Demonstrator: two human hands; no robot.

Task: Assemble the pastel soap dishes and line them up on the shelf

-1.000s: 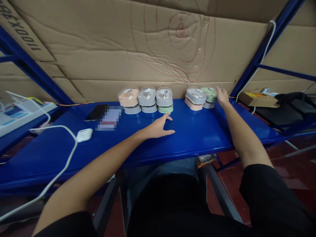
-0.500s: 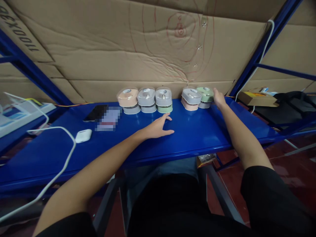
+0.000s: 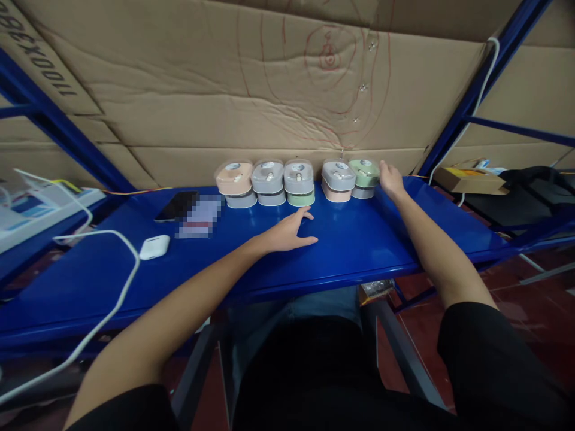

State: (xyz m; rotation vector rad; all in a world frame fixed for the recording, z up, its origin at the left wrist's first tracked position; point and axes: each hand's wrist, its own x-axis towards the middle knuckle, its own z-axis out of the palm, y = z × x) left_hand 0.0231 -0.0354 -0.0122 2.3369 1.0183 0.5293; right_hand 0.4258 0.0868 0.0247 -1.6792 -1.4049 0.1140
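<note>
Small rounded cases in clear lids stand in two-high stacks along the back of the blue shelf (image 3: 350,239). A row of three stacks, peach-topped (image 3: 233,177), grey-topped (image 3: 268,176) and grey over green (image 3: 299,177), sits left of centre. Two more stacks, grey over pink (image 3: 338,175) and green over grey (image 3: 364,172), stand just to their right. My right hand (image 3: 390,179) presses flat, fingers extended, against the right side of the green-topped stack. My left hand (image 3: 287,232) lies open, palm down, on the shelf in front of the row of three.
A dark phone (image 3: 176,205), a blurred card (image 3: 198,216) and a white earbud case (image 3: 154,246) with a white cable (image 3: 112,239) lie at the left. Cardboard (image 3: 269,90) backs the shelf. A yellow box (image 3: 469,178) sits on the right-hand shelf.
My right hand has pushed the two right-hand stacks leftwards along the shelf, narrowing the gap to the row of three. My left hand has stayed put.
</note>
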